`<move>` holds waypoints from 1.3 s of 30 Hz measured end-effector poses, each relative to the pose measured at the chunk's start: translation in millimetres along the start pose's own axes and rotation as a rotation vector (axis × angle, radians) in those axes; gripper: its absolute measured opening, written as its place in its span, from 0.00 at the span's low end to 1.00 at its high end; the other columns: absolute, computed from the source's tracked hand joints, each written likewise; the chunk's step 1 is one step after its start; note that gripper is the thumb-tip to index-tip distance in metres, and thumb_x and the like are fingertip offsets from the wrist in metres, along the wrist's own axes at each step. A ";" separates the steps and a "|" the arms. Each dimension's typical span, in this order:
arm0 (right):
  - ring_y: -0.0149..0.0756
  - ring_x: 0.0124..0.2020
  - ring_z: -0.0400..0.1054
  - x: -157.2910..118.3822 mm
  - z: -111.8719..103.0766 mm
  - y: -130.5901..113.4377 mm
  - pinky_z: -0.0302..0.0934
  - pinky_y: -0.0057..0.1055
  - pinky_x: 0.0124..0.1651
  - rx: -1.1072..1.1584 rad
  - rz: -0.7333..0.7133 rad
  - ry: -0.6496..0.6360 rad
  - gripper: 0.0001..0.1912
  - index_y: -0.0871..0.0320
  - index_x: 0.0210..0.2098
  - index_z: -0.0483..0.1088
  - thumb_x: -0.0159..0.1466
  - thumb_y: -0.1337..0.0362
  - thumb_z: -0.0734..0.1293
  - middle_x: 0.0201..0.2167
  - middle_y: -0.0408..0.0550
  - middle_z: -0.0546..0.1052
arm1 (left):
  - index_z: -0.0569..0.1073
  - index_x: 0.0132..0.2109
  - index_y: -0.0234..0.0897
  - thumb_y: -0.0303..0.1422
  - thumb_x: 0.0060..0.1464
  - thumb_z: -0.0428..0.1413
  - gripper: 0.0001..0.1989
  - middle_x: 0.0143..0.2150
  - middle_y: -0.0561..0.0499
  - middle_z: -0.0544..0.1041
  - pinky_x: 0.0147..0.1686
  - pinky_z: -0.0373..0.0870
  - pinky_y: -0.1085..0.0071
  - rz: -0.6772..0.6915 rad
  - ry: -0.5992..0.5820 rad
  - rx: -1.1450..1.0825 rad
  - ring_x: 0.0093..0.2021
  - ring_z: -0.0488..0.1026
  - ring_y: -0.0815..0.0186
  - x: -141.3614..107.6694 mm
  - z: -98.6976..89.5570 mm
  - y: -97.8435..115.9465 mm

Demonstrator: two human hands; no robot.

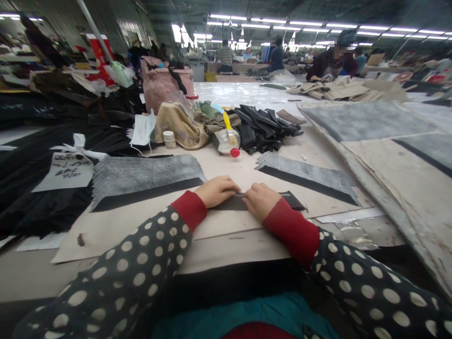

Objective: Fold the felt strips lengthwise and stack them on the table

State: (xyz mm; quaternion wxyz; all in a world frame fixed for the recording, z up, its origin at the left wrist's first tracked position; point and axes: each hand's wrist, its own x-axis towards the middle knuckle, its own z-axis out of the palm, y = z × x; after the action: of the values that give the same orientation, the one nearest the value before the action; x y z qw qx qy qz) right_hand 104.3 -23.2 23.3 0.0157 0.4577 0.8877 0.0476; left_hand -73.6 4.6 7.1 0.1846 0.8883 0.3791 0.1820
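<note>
A narrow dark strip of material (292, 200) lies flat on the pale board in front of me. My left hand (218, 190) has its bent fingers pressed together on the strip's left part. Close beside it, my right hand (260, 199) pinches the strip's upper edge near its middle. Both hands partly hide the strip. To the left is a fanned stack of grey pieces with black edges (148, 176). A similar, smaller stack (307, 176) lies to the right.
A yellow-handled brush (228, 121) rests on a container behind the strip, near black folded pieces (263, 127). A small white jar (169, 140) stands left of it. Dark cloth with a handwritten tag (65, 170) lies far left. Across the table, a person (332, 59) bends over beige pieces.
</note>
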 end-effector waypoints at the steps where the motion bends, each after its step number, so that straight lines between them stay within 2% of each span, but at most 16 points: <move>1: 0.42 0.38 0.61 -0.1 0.7 0.4 0.54 0.34 0.42 0.006 0.007 0.008 0.15 0.64 0.34 0.69 0.61 0.62 0.55 0.33 0.57 0.69 | 0.72 0.42 0.34 0.29 0.52 0.48 0.12 0.39 0.47 0.71 0.45 0.62 0.72 -0.034 -0.003 -0.040 0.41 0.67 0.68 -3.4 -3.3 -3.8; 5: 0.41 0.38 0.61 2.2 5.1 2.9 0.53 0.34 0.44 0.068 0.031 0.058 0.13 0.64 0.35 0.69 0.60 0.63 0.56 0.35 0.55 0.68 | 0.72 0.43 0.33 0.30 0.50 0.50 0.13 0.39 0.48 0.72 0.46 0.62 0.71 -0.147 0.023 -0.150 0.41 0.68 0.67 -17.2 -11.8 -12.7; 7: 0.39 0.39 0.60 6.1 7.4 3.3 0.53 0.32 0.45 0.144 0.015 0.063 0.13 0.64 0.38 0.68 0.58 0.66 0.57 0.36 0.54 0.68 | 0.72 0.41 0.33 0.28 0.49 0.50 0.12 0.38 0.49 0.72 0.45 0.62 0.71 -0.184 0.054 -0.183 0.40 0.68 0.67 -20.3 -11.0 -12.3; 10: 0.36 0.41 0.60 14.3 9.3 1.9 0.52 0.29 0.46 0.256 -0.041 0.047 0.18 0.63 0.43 0.67 0.54 0.73 0.57 0.39 0.52 0.68 | 0.73 0.38 0.33 0.24 0.46 0.51 0.11 0.35 0.51 0.73 0.42 0.64 0.72 -0.226 0.108 -0.204 0.37 0.68 0.68 -20.1 -5.7 -8.8; 13: 0.35 0.41 0.60 19.9 9.0 -2.0 0.53 0.27 0.46 0.279 -0.092 0.025 0.20 0.62 0.43 0.67 0.52 0.76 0.57 0.39 0.51 0.68 | 0.73 0.34 0.33 0.21 0.44 0.50 0.11 0.33 0.51 0.72 0.41 0.64 0.73 -0.208 0.141 -0.193 0.36 0.68 0.69 -18.4 -0.8 -6.4; 16: 0.38 0.39 0.60 20.5 6.6 -9.0 0.54 0.31 0.43 0.166 -0.126 -0.006 0.17 0.63 0.40 0.69 0.53 0.75 0.56 0.36 0.53 0.68 | 0.74 0.33 0.33 0.21 0.45 0.50 0.10 0.33 0.51 0.72 0.42 0.63 0.73 -0.136 0.140 -0.169 0.37 0.68 0.69 -18.1 -0.4 -8.3; 19: 0.42 0.38 0.61 19.3 2.4 -17.2 0.54 0.34 0.41 0.042 -0.135 -0.035 0.15 0.65 0.35 0.70 0.57 0.73 0.54 0.34 0.56 0.68 | 0.74 0.36 0.34 0.25 0.48 0.50 0.09 0.35 0.50 0.71 0.43 0.62 0.73 -0.061 0.063 -0.171 0.39 0.67 0.69 -21.5 -6.9 -15.5; 22: 0.43 0.38 0.61 18.5 -1.0 -22.3 0.54 0.34 0.41 0.015 -0.126 -0.044 0.16 0.65 0.34 0.70 0.60 0.70 0.52 0.33 0.57 0.68 | 0.71 0.43 0.34 0.30 0.49 0.52 0.13 0.39 0.48 0.71 0.45 0.61 0.72 -0.084 -0.018 -0.184 0.41 0.67 0.67 -30.3 -18.1 -24.2; 27: 0.42 0.39 0.61 20.1 -0.6 -21.6 0.53 0.33 0.43 0.077 -0.077 -0.019 0.14 0.65 0.37 0.69 0.60 0.66 0.55 0.36 0.56 0.68 | 0.69 0.46 0.34 0.33 0.49 0.51 0.16 0.42 0.48 0.71 0.47 0.60 0.70 -0.199 0.004 -0.216 0.43 0.66 0.67 -43.6 -27.1 -27.6; 31: 0.38 0.41 0.61 26.3 2.2 -20.2 0.53 0.30 0.46 0.220 -0.092 -0.008 0.17 0.63 0.44 0.67 0.56 0.71 0.56 0.38 0.53 0.68 | 0.71 0.42 0.33 0.31 0.49 0.50 0.12 0.40 0.49 0.72 0.46 0.61 0.71 -0.238 0.059 -0.258 0.42 0.67 0.67 -42.1 -22.5 -23.1; 35: 0.35 0.42 0.60 33.0 4.6 -20.8 0.53 0.28 0.47 0.311 -0.141 -0.006 0.21 0.63 0.45 0.66 0.51 0.75 0.57 0.38 0.51 0.68 | 0.72 0.38 0.32 0.27 0.47 0.51 0.10 0.36 0.50 0.73 0.43 0.62 0.71 -0.225 0.095 -0.232 0.38 0.68 0.68 -40.0 -18.1 -22.1; 39: 0.34 0.41 0.60 35.5 5.5 -21.7 0.53 0.27 0.47 0.327 -0.176 0.011 0.21 0.62 0.43 0.67 0.50 0.76 0.57 0.38 0.50 0.67 | 0.73 0.35 0.32 0.22 0.45 0.50 0.10 0.33 0.51 0.72 0.40 0.63 0.73 -0.179 0.118 -0.192 0.36 0.67 0.69 -41.0 -14.8 -22.1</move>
State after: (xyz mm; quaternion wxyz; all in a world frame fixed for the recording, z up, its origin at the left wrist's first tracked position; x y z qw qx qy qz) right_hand 66.5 -6.4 16.2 -0.0596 0.3743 0.9204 -0.0962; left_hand -120.4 -8.7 2.1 0.2618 0.8169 0.4479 0.2521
